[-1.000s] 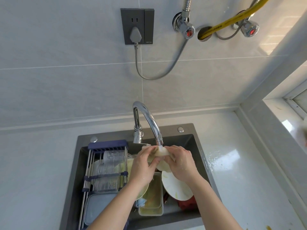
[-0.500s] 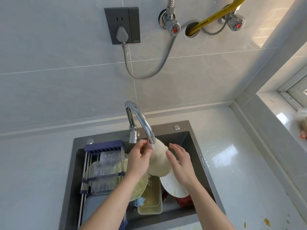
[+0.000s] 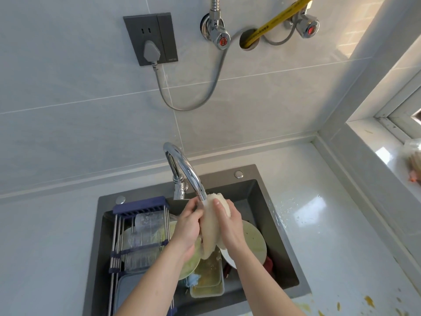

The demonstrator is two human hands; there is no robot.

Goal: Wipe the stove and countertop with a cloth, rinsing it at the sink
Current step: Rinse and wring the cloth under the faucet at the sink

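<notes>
A pale, wet cloth [image 3: 210, 229] hangs lengthwise between my two hands, right under the spout of the chrome faucet [image 3: 184, 169]. My left hand [image 3: 188, 229] grips its left side and my right hand [image 3: 229, 226] grips its right side, thumb on top. Both hands are over the dark grey sink [image 3: 271, 206]. The white countertop [image 3: 330, 247] to the right carries water drops near the sink and yellow-orange stains at the front. The stove is out of view.
The sink holds a blue-framed wire rack [image 3: 141, 236] with clear glasses, plates [image 3: 252, 245], and a rectangular container of yellowish liquid [image 3: 209, 279]. On the wall are a grey socket with a plug [image 3: 151, 39], two valves and a yellow hose [image 3: 275, 21]. A window sill runs along the right.
The cloth, bunched up between my hands a second ago, then spread wide under the tap, is now folded long and pressed between both hands. The view has shifted slightly left.
</notes>
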